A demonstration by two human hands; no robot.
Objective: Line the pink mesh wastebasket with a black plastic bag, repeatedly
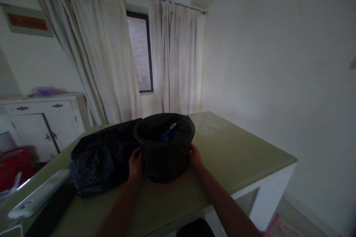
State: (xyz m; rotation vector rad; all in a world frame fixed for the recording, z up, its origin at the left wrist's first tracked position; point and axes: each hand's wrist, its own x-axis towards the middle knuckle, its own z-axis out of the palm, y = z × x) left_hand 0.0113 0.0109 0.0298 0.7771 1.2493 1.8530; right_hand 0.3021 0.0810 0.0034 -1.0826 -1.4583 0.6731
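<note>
Item 1. Dark bin (164, 159): round and upright. We record it near the middle of the green table (239, 155), a little toward the near edge. A blue packet (169, 132) leans inside, its top just below the rim.

Item 2. Left hand (135, 164): laid against the bin's left wall, low down, fingers close together and pressed to the side.

Item 3. Right hand (195, 157): set against the bin's right wall, opposite the left hand, so that the bin sits between the two. Its fingertips curve out of sight round the bin, and we cannot tell their spread.

Item 4. Black plastic bag (100, 155): crumpled on the table, just left of the bin and touching it, behind the left hand.

Item 5. White oblong device (39, 194): lying at the near left of the table, apart from the bag.

Item 6. White cabinet (41, 126): far left, against the wall.

Item 7. Pale curtains (111, 63): hanging at the far side, either side of a window (140, 52).
</note>
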